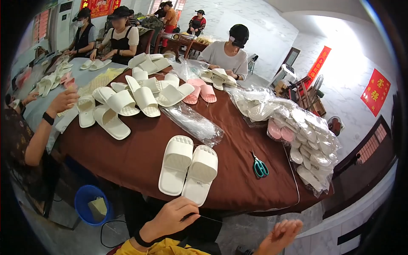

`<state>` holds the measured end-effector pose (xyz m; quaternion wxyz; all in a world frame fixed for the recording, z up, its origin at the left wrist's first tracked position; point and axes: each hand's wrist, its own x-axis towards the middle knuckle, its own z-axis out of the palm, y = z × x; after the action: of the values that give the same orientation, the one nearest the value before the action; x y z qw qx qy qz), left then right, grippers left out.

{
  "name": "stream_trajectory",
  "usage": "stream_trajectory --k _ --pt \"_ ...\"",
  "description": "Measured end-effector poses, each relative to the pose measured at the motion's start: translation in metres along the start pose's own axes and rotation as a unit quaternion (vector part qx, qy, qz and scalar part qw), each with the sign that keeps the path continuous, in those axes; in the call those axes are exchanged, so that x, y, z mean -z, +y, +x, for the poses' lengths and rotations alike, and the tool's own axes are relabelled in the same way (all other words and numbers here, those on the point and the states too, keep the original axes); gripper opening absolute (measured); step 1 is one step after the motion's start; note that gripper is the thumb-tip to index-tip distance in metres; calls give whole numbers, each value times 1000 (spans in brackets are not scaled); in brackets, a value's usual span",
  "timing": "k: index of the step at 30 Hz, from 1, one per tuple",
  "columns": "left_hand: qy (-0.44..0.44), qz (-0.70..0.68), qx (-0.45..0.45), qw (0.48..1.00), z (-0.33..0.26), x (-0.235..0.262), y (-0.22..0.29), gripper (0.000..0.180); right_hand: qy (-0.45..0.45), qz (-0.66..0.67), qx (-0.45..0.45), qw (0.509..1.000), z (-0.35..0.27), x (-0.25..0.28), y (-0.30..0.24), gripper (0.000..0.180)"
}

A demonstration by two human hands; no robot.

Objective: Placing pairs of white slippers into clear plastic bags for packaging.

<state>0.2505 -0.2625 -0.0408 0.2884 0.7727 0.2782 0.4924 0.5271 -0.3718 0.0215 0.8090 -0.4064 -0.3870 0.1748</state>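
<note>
Left hand [176, 216] pinches thread [211, 219] beside white slippers [200, 172]; right hand [281, 234] half-curled, hold unclear — best draw thread evenly, without tugging slippers askew.

We see white slippers [177, 160] near us, pink slippers [208, 91] farther off, a plain brown cloth [238, 182], teal-handled scissors [260, 168] at right, a blue bin [82, 207] near left, grey-veined white walls [272, 27] far
</note>
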Motion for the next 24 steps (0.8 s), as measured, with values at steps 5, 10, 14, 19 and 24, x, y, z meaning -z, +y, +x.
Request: stream_trajectory --k 5,10,14,19,24 --pt "-8 40 10 999 3 28 6 14 19 -60 -91 994 15 -52 36 13" --pt "-20 48 70 996 -2 56 -12 11 -259 -147 -206 932 19 -85 83 6" --pt "1 13 152 988 -4 62 -26 10 -401 -277 -97 868 21 -108 128 13" --pt "7 8 129 992 4 63 -41 10 -445 -300 -6 844 17 -127 155 25" --pt "-26 14 151 988 30 61 -72 11 -442 -376 140 802 10 -137 177 41"
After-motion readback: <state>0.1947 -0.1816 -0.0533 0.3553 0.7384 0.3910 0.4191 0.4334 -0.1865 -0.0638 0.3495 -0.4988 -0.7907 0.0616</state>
